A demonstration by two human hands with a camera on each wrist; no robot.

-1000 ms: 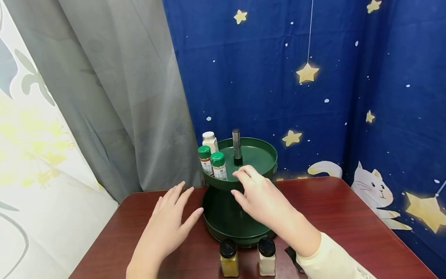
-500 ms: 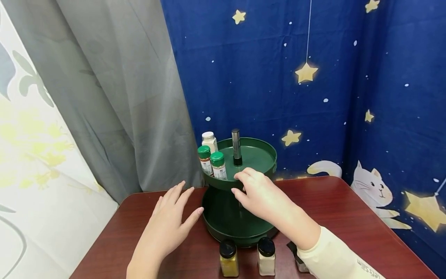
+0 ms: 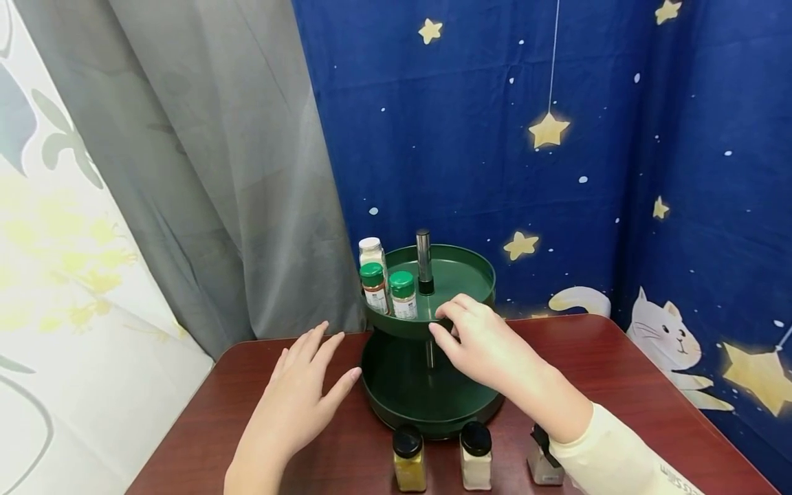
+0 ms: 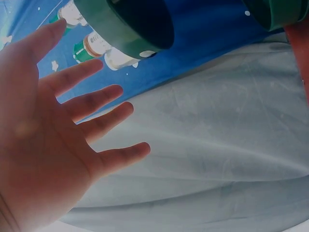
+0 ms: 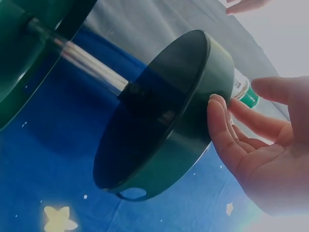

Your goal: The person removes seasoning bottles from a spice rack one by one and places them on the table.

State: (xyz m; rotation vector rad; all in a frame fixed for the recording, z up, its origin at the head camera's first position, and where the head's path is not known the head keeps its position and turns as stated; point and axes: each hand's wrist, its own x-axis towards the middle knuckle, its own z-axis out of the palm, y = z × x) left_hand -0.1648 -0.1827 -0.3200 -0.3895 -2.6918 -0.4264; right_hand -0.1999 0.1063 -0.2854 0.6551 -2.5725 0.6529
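Your right grip, thumb and fingers drawn close, seems to pinch the upper tier's rim on the dark-green, round two-tier stand, though the fingertips are partly hidden. Your left grip, fingers spread, holds nothing beside it above the red-brown, wood-grained worktop.

Bare hands, pale cream right sleeve with grey lettering
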